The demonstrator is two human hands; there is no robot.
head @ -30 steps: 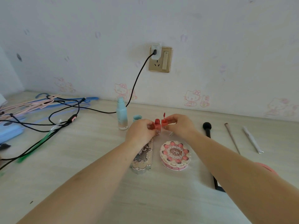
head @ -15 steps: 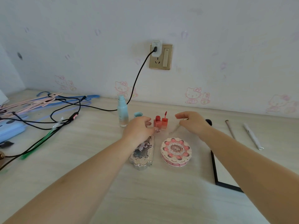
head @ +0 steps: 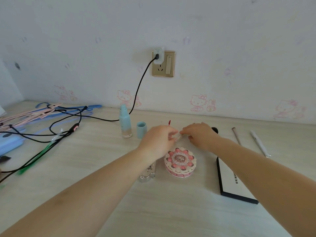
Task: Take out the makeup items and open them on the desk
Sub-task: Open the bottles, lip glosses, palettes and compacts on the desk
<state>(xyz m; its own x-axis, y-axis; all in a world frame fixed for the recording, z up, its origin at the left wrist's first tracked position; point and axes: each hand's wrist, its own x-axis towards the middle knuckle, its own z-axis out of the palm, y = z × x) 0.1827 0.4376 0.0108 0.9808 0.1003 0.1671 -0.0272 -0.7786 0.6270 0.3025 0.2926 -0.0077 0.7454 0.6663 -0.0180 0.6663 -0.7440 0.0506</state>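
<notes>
We see both hands meet over the desk (head: pixel 102 168) — left hand (head: pixel 158 139) and right hand (head: pixel 199 134) each pinch a small thin stick (head: pixel 179 138), beyond the round pink case (head: pixel 180 161).

We see bare desk (head: pixel 171 211) along the near edge, between the two forearms. Ahead, the round pink compact (head: pixel 180 162) and the silver case (head: pixel 148 173) stand just beside each other. The black-edged palette (head: pixel 230 182) blocks the right; two slim tools (head: pixel 256 141) lie beyond it. The bottle (head: pixel 125 124) and its cap (head: pixel 141 130) stand upright behind. Cables (head: pixel 51 130) cover the left.
</notes>
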